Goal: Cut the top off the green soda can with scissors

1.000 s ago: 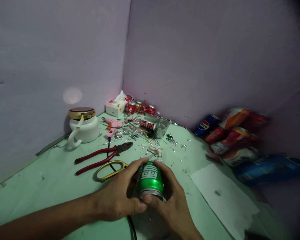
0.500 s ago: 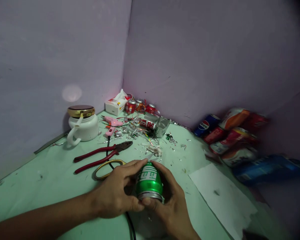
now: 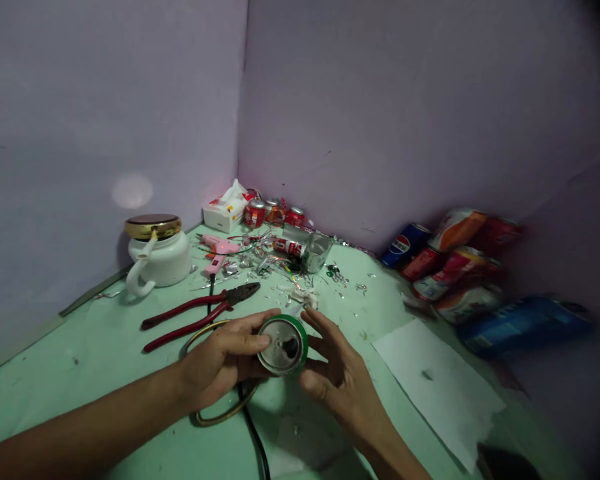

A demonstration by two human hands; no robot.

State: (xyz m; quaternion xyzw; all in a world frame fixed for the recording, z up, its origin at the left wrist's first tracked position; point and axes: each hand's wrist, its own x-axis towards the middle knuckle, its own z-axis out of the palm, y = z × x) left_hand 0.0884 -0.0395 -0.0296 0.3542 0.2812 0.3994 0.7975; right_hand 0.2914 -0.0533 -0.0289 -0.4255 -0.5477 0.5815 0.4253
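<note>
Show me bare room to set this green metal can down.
Mostly bare: the pale-green tabletop between the red-handled metal pliers and the left forearm; also a narrower strip, with specks, between the right hand and the white paper sheet. Crowded: around the pink plastic glue gun, among shiny metal scraps, and at far right, where printed drink cans are piled.

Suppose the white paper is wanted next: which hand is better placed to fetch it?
Probably the right hand: it is open beside the green can and nearer the white paper. The left hand grips the can and lies farther away.
</note>
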